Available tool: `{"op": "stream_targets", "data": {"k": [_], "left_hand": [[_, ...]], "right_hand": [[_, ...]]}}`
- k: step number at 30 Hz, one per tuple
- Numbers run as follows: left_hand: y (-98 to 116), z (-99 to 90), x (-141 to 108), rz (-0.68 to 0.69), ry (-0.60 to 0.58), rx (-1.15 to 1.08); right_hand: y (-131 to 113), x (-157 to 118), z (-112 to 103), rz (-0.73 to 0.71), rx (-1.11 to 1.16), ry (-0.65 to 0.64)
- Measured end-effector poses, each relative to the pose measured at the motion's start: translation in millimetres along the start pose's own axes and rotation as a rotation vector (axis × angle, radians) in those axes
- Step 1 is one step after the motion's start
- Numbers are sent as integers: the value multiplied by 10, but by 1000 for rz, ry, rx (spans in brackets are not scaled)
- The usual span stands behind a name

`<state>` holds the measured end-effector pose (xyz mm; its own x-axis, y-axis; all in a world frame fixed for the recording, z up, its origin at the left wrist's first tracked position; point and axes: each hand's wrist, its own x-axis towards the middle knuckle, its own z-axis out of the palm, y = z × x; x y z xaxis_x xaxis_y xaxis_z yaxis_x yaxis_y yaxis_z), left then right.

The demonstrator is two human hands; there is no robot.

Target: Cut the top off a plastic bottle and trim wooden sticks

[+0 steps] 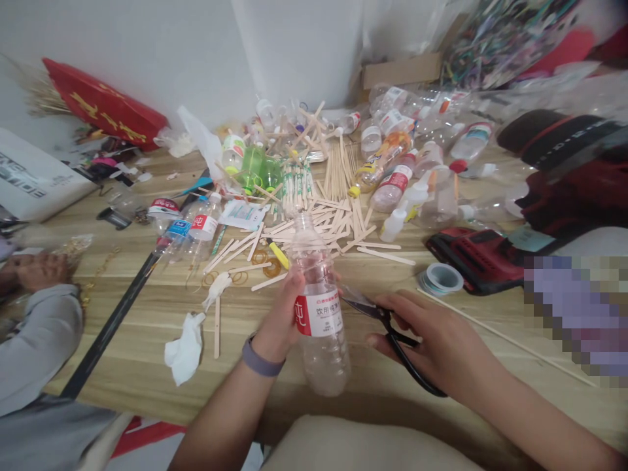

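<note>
My left hand [280, 314] is wrapped round a clear plastic bottle [322, 347] with a red and white label. The bottle stands nearly upright at the front of the table, its neck uncapped. In my right hand [436, 327] are black-handled scissors [405, 353]. Their blades point left and reach the bottle's right side, just above the label. Whether the blades touch or pierce the plastic I cannot tell. Behind the bottle lie a yellow cutter [277, 252] and many scattered wooden craft sticks [338, 226].
Several plastic bottles [392, 183] crowd the back right. A roll of tape [443, 279] and a red and black power tool [473, 258] lie right. Crumpled tissue [184, 348] and a black strip [115, 314] are left. At far left is another person's hand [42, 269].
</note>
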<state>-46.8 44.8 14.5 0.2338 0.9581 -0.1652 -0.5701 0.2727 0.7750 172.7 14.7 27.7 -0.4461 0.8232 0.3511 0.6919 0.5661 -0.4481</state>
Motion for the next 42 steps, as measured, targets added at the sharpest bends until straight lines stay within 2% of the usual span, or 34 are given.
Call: {"op": "stream_targets", "data": {"k": [4, 7, 13, 20, 24, 28, 33, 36, 42], "left_hand": [[-15, -2, -6, 9, -11, 1], [-13, -17, -4, 16, -36, 7], [20, -4, -12, 76, -89, 105], [59, 52, -18, -45, -82, 198], [36, 6, 11, -110, -140, 204], [4, -33, 35, -182, -168, 190], [-1, -32, 11, -282, -213, 146], [11, -12, -31, -307, -201, 115], [23, 14, -57, -276, -221, 53]], "right_hand": [[-25, 16, 11, -56, -33, 8], [-19, 19, -1, -105, -137, 41], [81, 64, -172, -255, -363, 48], [120, 251, -468, -445, -544, -89], [158, 361, -544, -542, -599, -182], [207, 455, -568, -659, -586, -228], [290, 491, -549, -699, -492, -274], [338, 462, -489, -662, -400, -272], [380, 278, -298, -517, -160, -260]]}}
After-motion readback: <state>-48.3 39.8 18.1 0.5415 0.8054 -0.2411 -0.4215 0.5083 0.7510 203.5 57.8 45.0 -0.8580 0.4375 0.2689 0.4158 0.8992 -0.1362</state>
